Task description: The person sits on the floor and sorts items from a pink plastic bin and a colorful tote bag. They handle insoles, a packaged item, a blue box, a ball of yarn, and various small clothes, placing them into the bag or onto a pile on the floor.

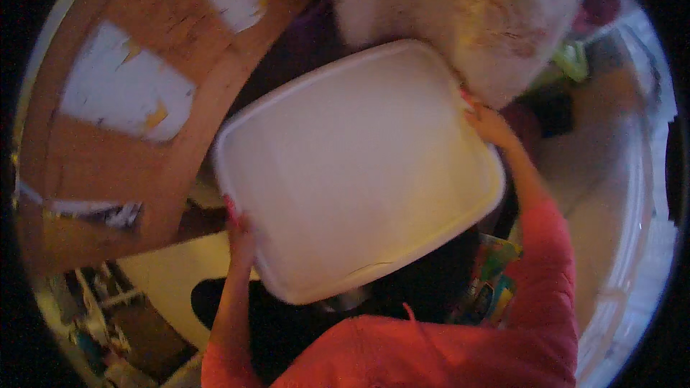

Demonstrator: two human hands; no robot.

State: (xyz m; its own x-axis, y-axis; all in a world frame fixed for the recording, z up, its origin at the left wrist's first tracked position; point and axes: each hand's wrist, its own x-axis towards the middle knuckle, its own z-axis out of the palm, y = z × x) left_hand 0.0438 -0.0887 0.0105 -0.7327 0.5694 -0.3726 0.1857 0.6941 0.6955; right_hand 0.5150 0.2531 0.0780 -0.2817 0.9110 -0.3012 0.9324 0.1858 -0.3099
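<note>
A large, pale rectangular tray or lid [356, 172] with rounded corners and a raised rim spans the middle of the view, tilted with its right side higher. My left hand [241, 234] grips its lower left edge, with a red patch at the fingertips. On the upper right edge, my right hand [488, 124] holds the rim, its fingers partly hidden. What lies beneath the tray is hidden by it. The picture is dim and blurred.
A brown wooden surface [210, 102] at the left bears white sheet-like pieces [124, 86] with orange marks. A light, patterned cloth or bag [409, 5] lies beyond the tray. Colourful packages [493, 275] are near my right forearm. Cluttered items [108, 302] fill the lower left.
</note>
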